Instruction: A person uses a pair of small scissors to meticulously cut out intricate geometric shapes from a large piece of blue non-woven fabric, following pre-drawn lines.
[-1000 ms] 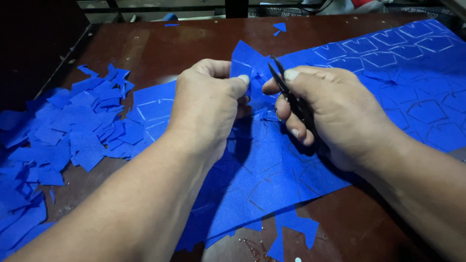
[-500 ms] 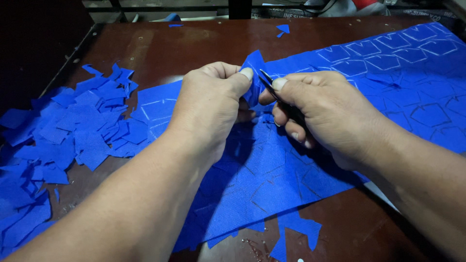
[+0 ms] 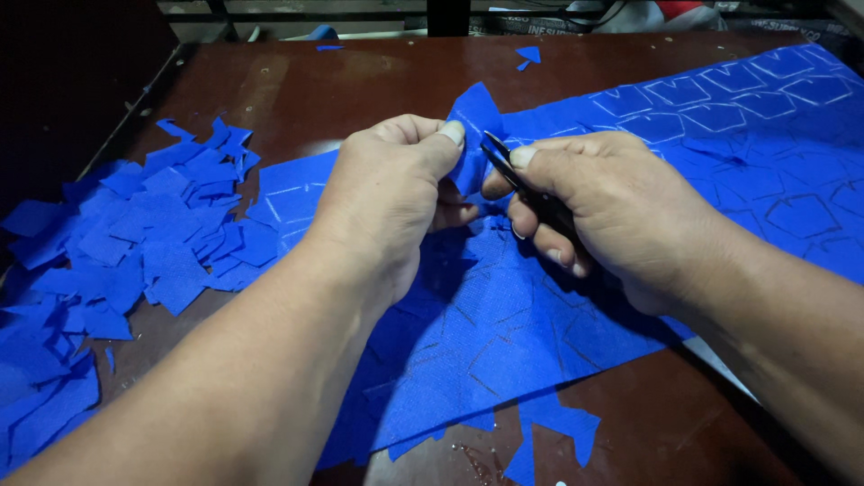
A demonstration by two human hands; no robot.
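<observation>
Cutting a marked blue fabric sheet with small black scissors

The blue fabric sheet (image 3: pixel 576 297) is lying across the brown table (image 3: pixel 297 81), one raised flap of it being pinched by the left hand (image 3: pixel 396 193). The right hand (image 3: pixel 598 202) is gripping the black scissors (image 3: pixel 517 175), whose blades are meeting the flap just beside the left thumb. A pile of cut blue pieces (image 3: pixel 126 243) is sitting to the left.
</observation>
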